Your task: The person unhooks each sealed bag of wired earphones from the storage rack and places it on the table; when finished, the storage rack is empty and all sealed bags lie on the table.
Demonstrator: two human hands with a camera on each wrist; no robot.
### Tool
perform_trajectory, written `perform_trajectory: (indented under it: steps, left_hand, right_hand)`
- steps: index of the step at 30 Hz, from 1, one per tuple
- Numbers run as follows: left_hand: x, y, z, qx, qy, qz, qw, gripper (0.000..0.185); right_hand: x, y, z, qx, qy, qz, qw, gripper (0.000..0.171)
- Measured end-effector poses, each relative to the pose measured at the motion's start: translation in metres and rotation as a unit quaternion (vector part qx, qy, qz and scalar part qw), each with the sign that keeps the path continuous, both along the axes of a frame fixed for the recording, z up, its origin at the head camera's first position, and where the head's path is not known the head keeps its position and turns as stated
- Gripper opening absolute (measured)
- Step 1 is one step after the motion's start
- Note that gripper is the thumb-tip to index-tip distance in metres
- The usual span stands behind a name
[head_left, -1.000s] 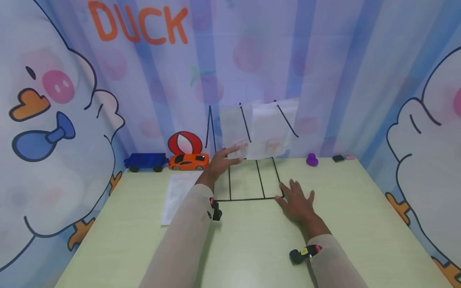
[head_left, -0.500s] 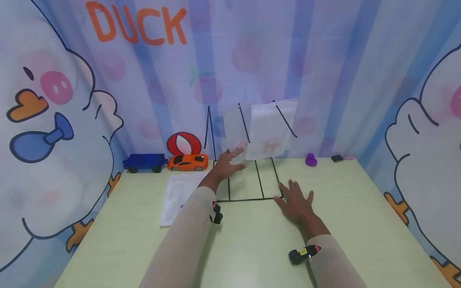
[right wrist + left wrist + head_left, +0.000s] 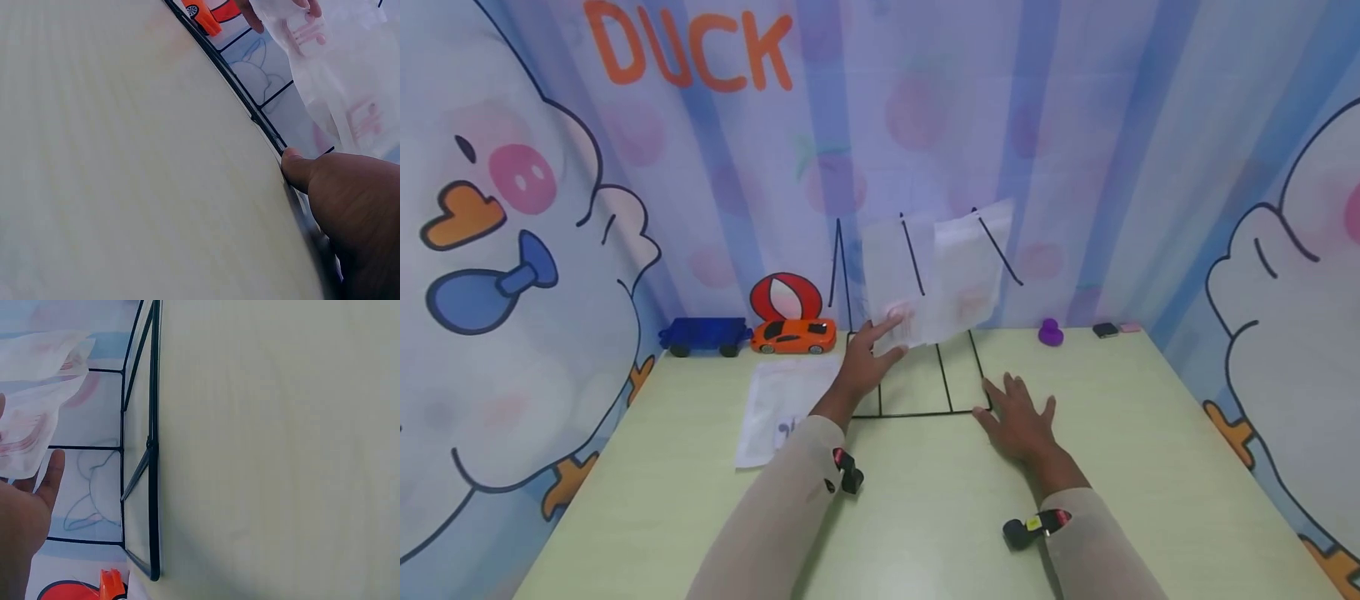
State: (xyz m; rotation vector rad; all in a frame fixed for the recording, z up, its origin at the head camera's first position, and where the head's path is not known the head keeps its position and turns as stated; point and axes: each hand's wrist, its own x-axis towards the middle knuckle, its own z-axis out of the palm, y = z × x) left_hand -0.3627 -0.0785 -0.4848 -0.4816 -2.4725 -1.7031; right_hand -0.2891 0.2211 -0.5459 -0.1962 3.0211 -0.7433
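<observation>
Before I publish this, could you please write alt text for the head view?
A person's left hand touches a thin white bag on a black wire rack; the right hand touches the rack's near right corner. An orange toy car stands further left.

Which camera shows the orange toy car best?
The head view: it shows the whole orange toy car from the side. The left wrist view catches only one end at its bottom edge; the right wrist view, part with a wheel, up top.
</observation>
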Motion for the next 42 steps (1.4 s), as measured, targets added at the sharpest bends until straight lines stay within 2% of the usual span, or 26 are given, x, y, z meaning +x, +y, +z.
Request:
perform_trajectory:
  steps: [5,9,13,18,24,33,38,42]
  left_hand:
    - [0.009,0.002,-0.003,0.038,-0.011,0.052,0.9979,0.055]
    - [0.02,0.001,-0.003,0.052,0.013,0.076,0.9957,0.05]
    - [0.031,-0.001,0.0,0.069,0.026,0.077,0.9943,0.047]
    - [0.043,-0.002,0.005,0.083,-0.001,0.08,0.9934,0.044]
    - [0.057,-0.006,0.009,0.099,-0.021,0.063,0.9929,0.043]
    - [0.083,-0.007,0.01,0.105,-0.052,0.056,0.9916,0.045]
    - [0.092,-0.006,0.011,0.098,-0.06,0.057,0.9917,0.045]
    - [0.1,-0.007,0.013,0.064,-0.049,0.072,0.9942,0.044]
  right_hand:
    - [0.001,-0.001,0.001,-0.006,-0.004,0.0,1.0,0.07]
    - [0.002,-0.002,0.002,-0.007,-0.003,0.0,1.0,0.07]
    - [0.003,-0.003,0.005,-0.008,-0.004,-0.002,1.0,0.07]
    - [0.004,-0.003,0.006,-0.002,-0.006,-0.005,1.0,0.07]
    - [0.006,-0.003,0.007,-0.01,-0.006,-0.001,1.0,0.069]
    - [0.004,-0.003,0.004,-0.008,-0.013,-0.004,1.0,0.07]
    - [0.003,-0.002,0.004,-0.003,-0.009,-0.008,1.0,0.069]
    - [0.001,-0.002,0.004,-0.001,-0.011,-0.006,1.0,0.07]
